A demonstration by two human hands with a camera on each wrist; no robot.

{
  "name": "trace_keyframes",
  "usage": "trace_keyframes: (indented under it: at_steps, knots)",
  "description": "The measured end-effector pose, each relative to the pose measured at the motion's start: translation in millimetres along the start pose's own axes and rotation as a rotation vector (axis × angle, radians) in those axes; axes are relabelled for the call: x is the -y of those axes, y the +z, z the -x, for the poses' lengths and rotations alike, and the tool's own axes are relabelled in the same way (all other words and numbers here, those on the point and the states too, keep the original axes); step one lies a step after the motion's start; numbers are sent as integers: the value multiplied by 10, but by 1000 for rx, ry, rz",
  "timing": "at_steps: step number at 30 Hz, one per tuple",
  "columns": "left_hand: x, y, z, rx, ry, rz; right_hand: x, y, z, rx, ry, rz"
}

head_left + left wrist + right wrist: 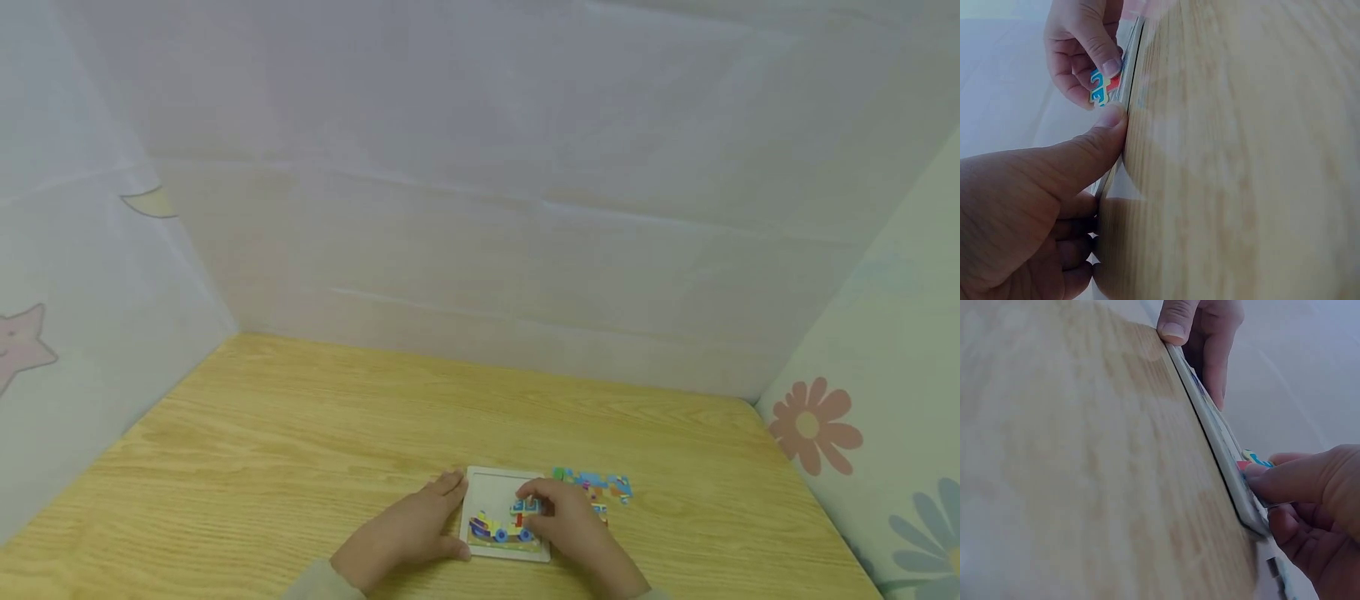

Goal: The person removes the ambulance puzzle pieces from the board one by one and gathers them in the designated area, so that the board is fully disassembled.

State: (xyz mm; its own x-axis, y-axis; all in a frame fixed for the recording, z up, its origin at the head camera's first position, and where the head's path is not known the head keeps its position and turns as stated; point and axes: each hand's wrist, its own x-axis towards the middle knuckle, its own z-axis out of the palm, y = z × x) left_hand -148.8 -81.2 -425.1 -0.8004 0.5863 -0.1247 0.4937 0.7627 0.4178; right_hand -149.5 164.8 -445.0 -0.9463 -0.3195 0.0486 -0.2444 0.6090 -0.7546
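puzzle tray (493, 492), well inside the desk's far edge (480, 373), is touched by the spread left hand (420, 523); a lettered piece (1097, 87) is pinched by the right hand (568, 518).

Pale greyish left sleeve (322, 582); a pale sliver of right sleeve (655, 595).
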Motion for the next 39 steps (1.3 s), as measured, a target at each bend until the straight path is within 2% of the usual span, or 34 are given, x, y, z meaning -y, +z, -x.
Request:
trace_keyframes:
  at_steps: [7, 12, 16, 23, 30, 34, 39]
  knots:
    - [3, 6, 7, 1, 2, -13, -105, 18, 36, -76, 79, -160]
    - [0, 48, 14, -11, 10, -1, -110, 4, 77, -180, 206, -289]
    - [-4, 92, 14, -2, -4, 7, -108, -32, 117, -239, 285, -330]
    - [-18, 15, 1, -4, -15, -1, -144, -164, 161, -343, 333, -452]
    - [-20, -28, 32, -7, -8, 15, -228, -321, 274, -340, 355, -577]
    - [-9, -24, -37, -5, -10, -11, -255, -441, 309, -338, 379, -581]
    - [-6, -55, -105, 10, -15, -3, -264, -583, 304, -342, 393, -474]
